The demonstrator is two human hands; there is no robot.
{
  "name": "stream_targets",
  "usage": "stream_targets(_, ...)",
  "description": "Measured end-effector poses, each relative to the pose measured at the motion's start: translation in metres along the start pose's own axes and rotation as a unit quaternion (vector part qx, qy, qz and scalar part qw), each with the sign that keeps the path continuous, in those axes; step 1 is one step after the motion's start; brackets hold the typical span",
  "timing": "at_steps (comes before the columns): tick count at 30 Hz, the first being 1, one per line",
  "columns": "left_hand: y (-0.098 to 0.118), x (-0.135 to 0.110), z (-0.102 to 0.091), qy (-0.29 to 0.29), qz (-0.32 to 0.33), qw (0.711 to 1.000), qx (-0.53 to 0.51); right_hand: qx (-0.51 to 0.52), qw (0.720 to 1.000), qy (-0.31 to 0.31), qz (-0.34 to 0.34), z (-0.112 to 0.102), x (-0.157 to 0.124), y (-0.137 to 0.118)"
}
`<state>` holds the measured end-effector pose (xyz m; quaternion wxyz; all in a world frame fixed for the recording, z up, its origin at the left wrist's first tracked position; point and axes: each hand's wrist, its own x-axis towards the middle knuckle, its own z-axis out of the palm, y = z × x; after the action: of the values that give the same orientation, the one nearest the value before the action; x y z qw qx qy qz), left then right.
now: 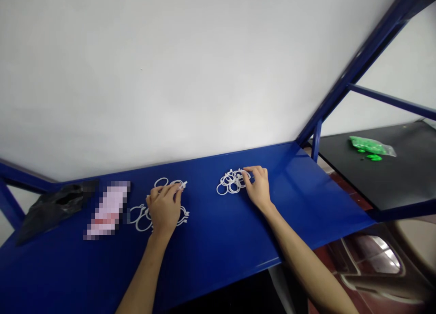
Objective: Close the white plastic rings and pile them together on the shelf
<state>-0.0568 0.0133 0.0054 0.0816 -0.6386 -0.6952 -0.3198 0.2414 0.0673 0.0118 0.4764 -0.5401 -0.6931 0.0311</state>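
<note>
Two groups of white plastic rings with small tabs lie on the blue table (211, 241). My left hand (165, 207) is over the left group of open rings (143, 222), palm down and covering part of it. Its thumb and fingers are closed at a white ring (183, 185) near the group's far side. At the right group, a heap of overlapping rings (229, 183), my right hand (259, 187) pinches the edge of a ring on the right side between thumb and forefinger.
A black plastic bag (51, 209) and a blurred-out pink packet (108, 209) lie at the left. Blue frame bars (354, 64) rise at the right. Beyond them, a black table (361, 182) bears a clear bag of green pieces (369, 146). A brown chair (371, 259) stands lower right.
</note>
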Motion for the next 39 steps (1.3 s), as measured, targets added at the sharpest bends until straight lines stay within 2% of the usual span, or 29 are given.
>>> stream_targets(3, 0.013, -0.003, -0.004, -0.020, -0.028, 0.992, -0.121, 0.059, 0.997, -0.016, -0.053, -0.002, -0.006, -0.020)
stream_targets(7, 0.029, -0.010, -0.002, -0.143, -0.078, 0.939, -0.302, 0.154, 0.969, -0.139, -0.131, 0.005, -0.024, -0.045)
stream_targets(9, 0.036, -0.013, 0.000, -0.200, -0.077, 0.911, -0.353, 0.184, 0.952, -0.201, -0.144, 0.012, -0.033, -0.051)
stream_targets(12, 0.043, -0.016, 0.000, -0.238, -0.078, 0.894, -0.371, 0.211, 0.942, -0.223, -0.136, 0.020, -0.042, -0.052)
stream_targets(14, 0.046, -0.018, 0.000, -0.238, -0.077, 0.897, -0.364, 0.219, 0.941, -0.218, -0.140, 0.022, -0.044, -0.051)
stream_targets(17, 0.048, -0.021, 0.000, -0.203, -0.059, 0.916, -0.341, 0.217, 0.935, -0.231, -0.157, 0.020, -0.044, -0.052)
stream_targets(21, 0.045, -0.026, 0.003, -0.153, 0.009, 0.941, -0.301, 0.204, 0.928, -0.255, -0.177, 0.016, -0.045, -0.056)
stream_targets(24, 0.045, -0.025, 0.004, -0.150, 0.049, 0.948, -0.275, 0.187, 0.927, -0.264, -0.189, 0.016, -0.047, -0.057)
stream_targets(28, 0.039, -0.017, 0.001, -0.168, 0.096, 0.951, -0.241, 0.192, 0.938, -0.227, -0.180, 0.018, -0.043, -0.054)
stream_targets(30, 0.028, -0.010, -0.001, -0.133, 0.114, 0.967, -0.183, 0.194, 0.958, -0.156, -0.141, 0.017, -0.033, -0.048)
stream_targets(32, 0.013, -0.004, -0.002, -0.076, 0.106, 0.987, -0.089, 0.168, 0.981, -0.064, -0.069, 0.015, -0.020, -0.038)
stream_targets(34, -0.004, 0.001, -0.001, -0.061, 0.089, 0.994, 0.002, 0.116, 0.993, -0.006, 0.001, 0.012, -0.007, -0.024)
stream_targets(36, -0.016, 0.002, 0.002, -0.088, 0.078, 0.991, 0.060, 0.072, 0.997, 0.004, 0.038, 0.010, 0.003, -0.009)
stream_targets(39, -0.024, 0.002, 0.005, -0.132, 0.071, 0.984, 0.093, 0.022, 0.997, -0.018, 0.066, 0.013, 0.009, 0.007)
